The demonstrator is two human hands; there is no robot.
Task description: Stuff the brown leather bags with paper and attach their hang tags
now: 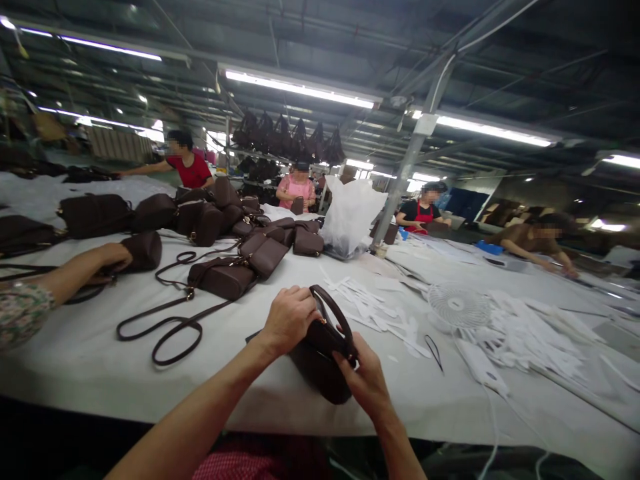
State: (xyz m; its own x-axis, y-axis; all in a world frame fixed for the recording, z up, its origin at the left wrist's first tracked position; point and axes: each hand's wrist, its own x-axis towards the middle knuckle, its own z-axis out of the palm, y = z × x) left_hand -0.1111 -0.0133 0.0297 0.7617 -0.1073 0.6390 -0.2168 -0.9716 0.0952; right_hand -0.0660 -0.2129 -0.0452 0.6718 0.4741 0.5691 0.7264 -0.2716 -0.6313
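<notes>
Both my hands hold a small dark brown handbag [323,363] at the near edge of the white table [90,373]. My left hand [290,320] is closed on the bag's top, beside its curved handle. My right hand [367,380] pinches the bag's right end near the handle's base. The bag's lower half hangs just over the table's front edge.
Several matching brown bags [225,277] with long straps lie across the table's left and middle. A co-worker's arm [75,273] reaches a bag at left. A white plastic sack [350,217], paper pieces [520,333] and a small white fan [457,307] are at right. Other people work farther back.
</notes>
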